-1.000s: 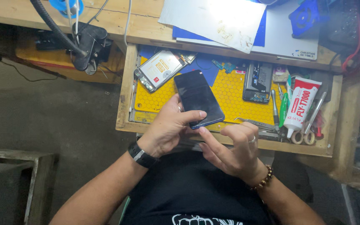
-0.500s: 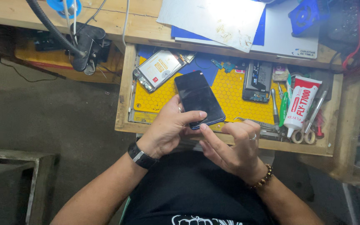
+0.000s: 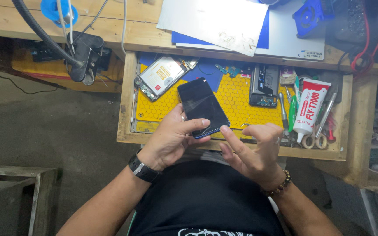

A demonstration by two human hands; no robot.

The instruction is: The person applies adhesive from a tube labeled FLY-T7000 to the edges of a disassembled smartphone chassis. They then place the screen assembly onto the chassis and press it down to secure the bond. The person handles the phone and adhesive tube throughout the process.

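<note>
Black glass, item one: a dark smartphone [image 3: 203,107], screen up and unlit, held over the near edge of the open wooden drawer [image 3: 127,96]. My left hand [image 3: 171,137] grips it from below, fingers wrapped under the near end and thumb laid across the lower screen, pinching the phone firmly; I judge this steadies it for work at the bottom corner. My right hand [image 3: 252,148] holds nothing: index finger extended, its tip touching the phone's near right corner, the other fingers curled loosely in.

Item two: a yellow honeycomb work mat [image 3: 237,98] lining the drawer floor, probably to keep small parts from sliding.

Item three: an opened phone body [image 3: 162,76] with its insides showing, at the drawer's far left corner, tilted.

Item four: a second stripped phone frame [image 3: 264,85], upright near the far edge, right of centre.

Item five: a white and red glue tube [image 3: 309,109], nozzle toward the near edge, at the right side among tweezers [image 3: 327,116] and a green-handled tool [image 3: 292,114], within reach of my right hand.

Item six: a black clamp lamp base [image 3: 85,54] on the desk, left of the drawer.
</note>
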